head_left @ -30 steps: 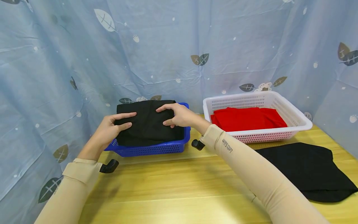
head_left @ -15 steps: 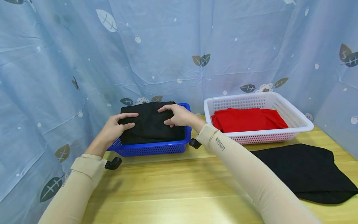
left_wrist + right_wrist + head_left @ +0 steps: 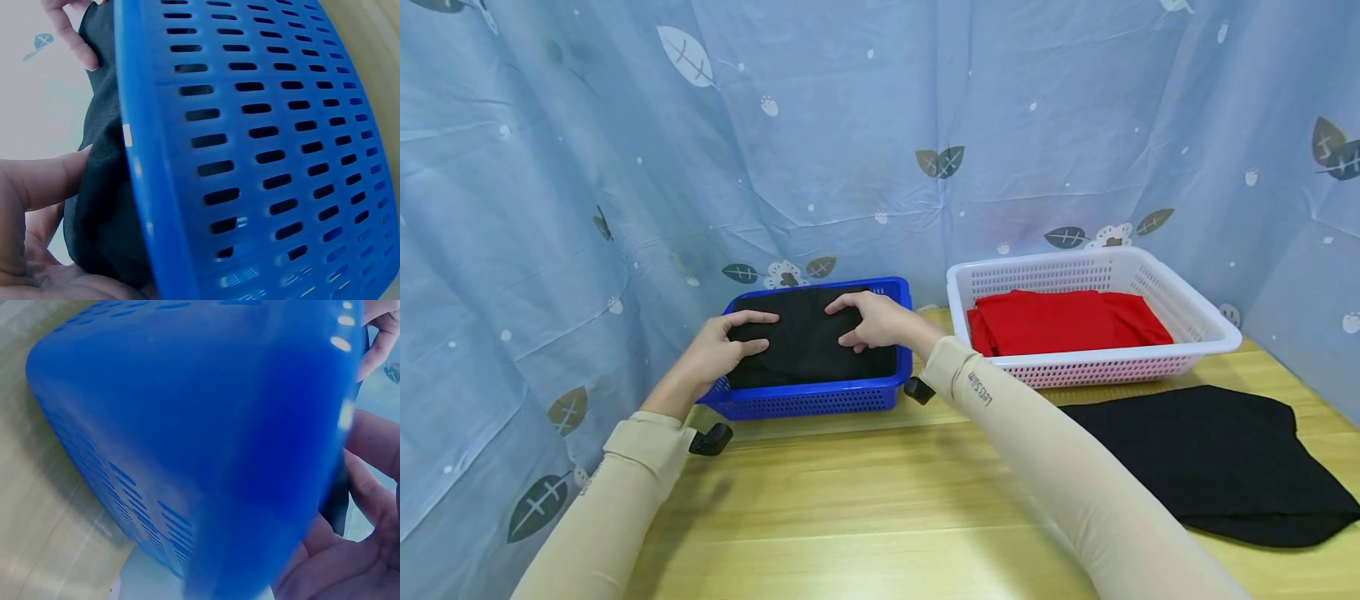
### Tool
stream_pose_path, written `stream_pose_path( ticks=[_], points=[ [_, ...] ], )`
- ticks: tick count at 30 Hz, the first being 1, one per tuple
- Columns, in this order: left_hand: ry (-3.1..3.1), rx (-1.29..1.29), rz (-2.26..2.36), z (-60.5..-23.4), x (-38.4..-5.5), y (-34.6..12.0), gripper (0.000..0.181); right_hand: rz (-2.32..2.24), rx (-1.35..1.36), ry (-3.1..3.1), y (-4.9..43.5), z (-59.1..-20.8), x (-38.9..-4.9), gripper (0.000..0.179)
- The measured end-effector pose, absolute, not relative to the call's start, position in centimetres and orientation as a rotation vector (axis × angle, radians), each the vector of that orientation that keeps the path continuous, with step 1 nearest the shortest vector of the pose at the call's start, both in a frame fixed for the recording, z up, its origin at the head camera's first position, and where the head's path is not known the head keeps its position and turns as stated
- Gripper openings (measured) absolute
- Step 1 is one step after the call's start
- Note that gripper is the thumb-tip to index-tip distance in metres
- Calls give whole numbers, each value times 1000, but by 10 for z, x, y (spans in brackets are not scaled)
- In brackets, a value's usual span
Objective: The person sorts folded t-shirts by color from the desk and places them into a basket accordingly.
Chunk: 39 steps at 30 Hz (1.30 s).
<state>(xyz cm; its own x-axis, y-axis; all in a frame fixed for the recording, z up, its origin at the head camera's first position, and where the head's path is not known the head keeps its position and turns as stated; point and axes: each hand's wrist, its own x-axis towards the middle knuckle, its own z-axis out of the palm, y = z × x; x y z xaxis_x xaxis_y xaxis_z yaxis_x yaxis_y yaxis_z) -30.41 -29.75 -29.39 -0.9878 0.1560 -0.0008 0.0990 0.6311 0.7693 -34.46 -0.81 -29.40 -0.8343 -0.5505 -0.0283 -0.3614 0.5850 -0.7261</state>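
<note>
A folded black garment [image 3: 805, 346] lies within the blue basket [image 3: 805, 402] in the head view. My left hand [image 3: 718, 346] holds its left edge, index finger and thumb spread over the top. At its right edge my right hand [image 3: 880, 321] holds it in the same way; the fingers underneath are mostly hidden. The left wrist view shows black fabric [image 3: 103, 187] bulging beside the basket rim, with the left thumb [image 3: 56, 178] against it. In the right wrist view the basket wall [image 3: 156, 412] hides most of the garment, and fingers reach behind the rim.
Right of the blue basket stands a white basket [image 3: 1120, 367] with a folded red garment [image 3: 1067, 321] inside. Another black garment [image 3: 1217, 458] is spread on the wooden table [image 3: 820, 500] at the right. A blue curtain [image 3: 820, 125] hangs close behind the baskets.
The black garment has come lower and slightly right, its far edge dropping below the basket's back rim. My left hand has moved right and down with it; my right hand has sunk slightly.
</note>
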Motion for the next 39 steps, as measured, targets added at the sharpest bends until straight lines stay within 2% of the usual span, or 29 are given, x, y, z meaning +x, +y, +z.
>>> stream_pose_path(
  ticks=[11,19,29,39],
  points=[
    [2780,236,1209,-301,-303,-297,49,-1043,-723,2556,-7,-299,-345,56],
    [2824,101,1065,-305,-304,-301,59,-1010,-647,2589,-5,-299,-344,55],
    [2936,156,1052,-302,-301,-304,43,-1017,-687,2589,-4,-296,-341,54],
    [2977,132,1006,-301,-295,-303,40,-1001,-709,2594,-5,-295,-337,53]
  ],
)
